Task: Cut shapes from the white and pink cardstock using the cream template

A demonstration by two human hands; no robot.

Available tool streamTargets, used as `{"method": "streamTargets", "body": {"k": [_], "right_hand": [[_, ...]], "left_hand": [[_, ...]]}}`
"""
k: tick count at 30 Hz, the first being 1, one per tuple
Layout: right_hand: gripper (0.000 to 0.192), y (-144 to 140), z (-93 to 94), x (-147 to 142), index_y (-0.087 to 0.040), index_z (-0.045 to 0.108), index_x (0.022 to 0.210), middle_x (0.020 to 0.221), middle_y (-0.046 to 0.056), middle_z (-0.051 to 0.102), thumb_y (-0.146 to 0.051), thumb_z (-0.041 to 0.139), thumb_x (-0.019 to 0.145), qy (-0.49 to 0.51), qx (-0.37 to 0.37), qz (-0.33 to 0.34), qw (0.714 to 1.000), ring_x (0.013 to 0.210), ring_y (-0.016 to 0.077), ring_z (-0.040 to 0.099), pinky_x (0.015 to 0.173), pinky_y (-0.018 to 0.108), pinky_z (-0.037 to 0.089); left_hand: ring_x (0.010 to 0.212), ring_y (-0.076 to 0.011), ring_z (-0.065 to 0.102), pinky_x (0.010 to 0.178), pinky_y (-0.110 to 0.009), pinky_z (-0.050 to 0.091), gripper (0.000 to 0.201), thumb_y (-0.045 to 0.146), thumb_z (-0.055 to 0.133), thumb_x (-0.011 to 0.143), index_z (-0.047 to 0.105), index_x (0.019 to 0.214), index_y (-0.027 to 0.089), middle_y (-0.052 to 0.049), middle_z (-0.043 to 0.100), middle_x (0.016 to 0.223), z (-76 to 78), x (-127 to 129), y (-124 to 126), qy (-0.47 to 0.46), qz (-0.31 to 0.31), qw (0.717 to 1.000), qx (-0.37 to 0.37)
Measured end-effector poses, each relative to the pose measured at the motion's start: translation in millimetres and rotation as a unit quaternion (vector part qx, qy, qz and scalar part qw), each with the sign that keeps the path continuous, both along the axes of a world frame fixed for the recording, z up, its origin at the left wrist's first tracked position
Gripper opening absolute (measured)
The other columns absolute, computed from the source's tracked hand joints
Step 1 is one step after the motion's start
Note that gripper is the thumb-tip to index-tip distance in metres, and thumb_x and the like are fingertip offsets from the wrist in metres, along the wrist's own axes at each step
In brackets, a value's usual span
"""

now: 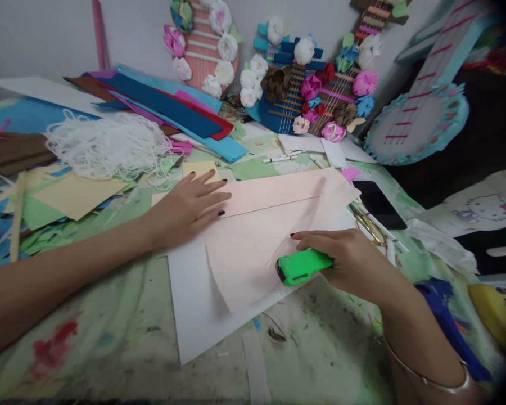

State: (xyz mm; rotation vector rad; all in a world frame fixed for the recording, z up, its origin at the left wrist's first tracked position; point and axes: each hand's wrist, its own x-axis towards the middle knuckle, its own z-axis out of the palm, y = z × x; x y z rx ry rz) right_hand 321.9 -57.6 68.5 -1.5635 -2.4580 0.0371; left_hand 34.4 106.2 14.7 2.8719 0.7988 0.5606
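My left hand point(194, 205) lies flat with fingers spread on a pale pink paper sheet point(257, 242), near its upper left. A straight edge or crease runs across the sheet from that hand toward the right. My right hand point(349, 259) is closed around a bright green stapler point(303, 266), whose dark end points left, just over the sheet's lower right part. Its index finger stretches out above the stapler toward the paper. Beneath the pink sheet is a larger white sheet point(194, 315), showing at the lower left. The pink sheet's lower edge curls up a little.
Tangled white string point(109, 143) and coloured paper strips point(160, 107) lie at the back left. Paper guitars point(290, 95) with crumpled paper flowers lean on the wall. Right of the sheets are a black phone point(379, 203), blue scissors-like handles point(451, 320) and yellow tape point(491, 315).
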Motion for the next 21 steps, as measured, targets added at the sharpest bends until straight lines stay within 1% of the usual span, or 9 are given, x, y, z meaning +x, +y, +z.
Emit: {"method": "streamTargets", "body": {"k": [2,3,5,7,10,14,16,19,21], "right_hand": [[0.057,1.2,-2.0,-2.0,-0.021,0.067,0.108,0.103,0.003,0.076,0.001,0.046,0.060,-0.012,-0.003,0.002,1.000,0.078,0.0184,0.073,0.066,0.025,0.050],[0.060,2.1,-3.3,-3.3,-0.021,0.065,0.112,0.109,0.004,0.075,0.002,0.047,0.060,-0.016,-0.001,0.000,1.000,0.082,0.0192,0.073,0.068,0.026,0.051],[0.062,3.7,-6.1,-6.4,-0.021,0.063,0.117,0.119,0.005,0.072,0.003,0.047,0.062,-0.022,0.009,-0.005,1.000,0.089,0.0208,0.073,0.071,0.028,0.052],[0.055,5.1,-8.6,-9.4,-0.019,0.065,0.112,0.123,0.006,0.070,0.003,0.048,0.064,-0.028,0.016,-0.007,0.999,0.090,0.0217,0.073,0.071,0.029,0.052],[0.042,5.6,-11.4,-12.1,-0.018,0.066,0.097,0.122,0.008,0.070,0.002,0.049,0.065,-0.029,0.018,-0.001,0.999,0.087,0.0208,0.073,0.069,0.028,0.051],[0.036,4.0,-12.8,-12.7,-0.018,0.065,0.093,0.103,0.009,0.075,0.001,0.048,0.067,-0.018,0.041,-0.007,0.999,0.079,0.0180,0.069,0.066,0.026,0.048],[0.034,2.9,-12.1,-13.4,-0.017,0.064,0.091,0.090,0.008,0.074,0.000,0.048,0.066,-0.018,0.046,-0.008,0.999,0.074,0.0172,0.066,0.064,0.026,0.045],[0.031,1.3,-8.9,-15.0,-0.017,0.064,0.088,0.075,0.005,0.069,-0.001,0.049,0.066,-0.028,0.032,-0.002,0.999,0.066,0.0161,0.062,0.060,0.025,0.040],[0.030,0.3,-6.3,-15.6,-0.017,0.064,0.087,0.069,0.003,0.066,-0.002,0.050,0.066,-0.036,0.014,0.003,0.999,0.063,0.0155,0.059,0.058,0.025,0.038]], "left_hand": [[0.145,-0.0384,0.022,0.113,-0.060,0.018,0.052,0.042,0.029,0.098,0.054,0.135,0.015,-0.016,0.039,0.152,-6.5,-0.6,15.6,0.073,0.046,0.996,0.005],[0.144,-0.0388,0.023,0.112,-0.058,0.021,0.056,0.044,0.029,0.098,0.048,0.140,0.014,-0.017,0.037,0.152,-8.5,-0.4,21.0,0.095,0.063,0.993,-0.003],[0.137,-0.0365,0.033,0.110,-0.050,0.027,0.059,0.047,0.031,0.096,0.045,0.140,0.010,-0.020,0.042,0.145,-7.8,0.9,27.4,0.111,0.089,0.990,-0.017],[0.125,-0.0348,0.043,0.107,-0.046,0.031,0.058,0.049,0.037,0.094,0.051,0.132,0.008,-0.022,0.048,0.133,-0.6,2.4,29.0,0.113,0.112,0.987,-0.024],[0.115,-0.0370,0.044,0.101,-0.050,0.033,0.051,0.051,0.044,0.092,0.061,0.119,0.011,-0.022,0.051,0.122,13.0,2.8,27.0,0.121,0.133,0.983,-0.022],[0.108,-0.0426,0.047,0.093,-0.053,0.036,0.067,0.063,0.041,0.090,0.058,0.117,0.004,-0.026,0.051,0.115,18.3,-2.2,25.7,0.124,0.213,0.969,-0.023],[0.104,-0.0430,0.050,0.089,-0.050,0.037,0.077,0.070,0.037,0.089,0.053,0.118,0.001,-0.027,0.052,0.111,17.5,-5.5,28.2,0.127,0.248,0.960,-0.035],[0.093,-0.0375,0.056,0.077,-0.039,0.039,0.083,0.078,0.039,0.084,0.047,0.121,0.004,-0.020,0.057,0.102,19.0,-9.4,34.4,0.125,0.270,0.949,-0.105],[0.082,-0.0307,0.057,0.069,-0.031,0.038,0.075,0.074,0.046,0.082,0.046,0.120,0.009,-0.013,0.059,0.093,22.1,-11.3,37.8,0.116,0.278,0.941,-0.155]]}}
